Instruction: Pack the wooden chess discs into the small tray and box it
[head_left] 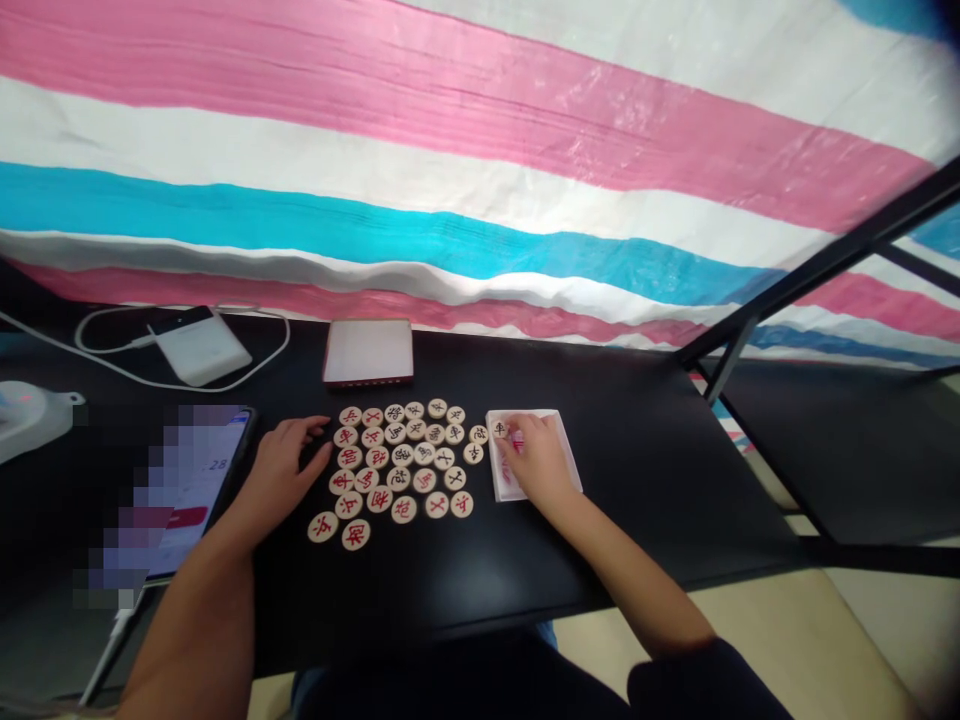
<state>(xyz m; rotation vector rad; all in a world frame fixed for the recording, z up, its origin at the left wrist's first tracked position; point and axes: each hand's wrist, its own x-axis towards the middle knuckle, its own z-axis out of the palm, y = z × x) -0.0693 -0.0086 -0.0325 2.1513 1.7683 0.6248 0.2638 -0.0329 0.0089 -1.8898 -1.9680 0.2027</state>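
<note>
Several round wooden chess pieces with red and black characters lie flat in a cluster on the black table. My left hand rests on the table just left of the cluster, fingers loosely curled and holding nothing. My right hand lies over a white box lid to the right of the pieces. Its fingertips pinch one wooden piece at the lid's near-left corner.
A red-edged box stands behind the pieces. A phone lies at the left, a white power bank with a cable behind it, a white device at the far left. A striped tarp hangs behind; a black frame bar rises at right.
</note>
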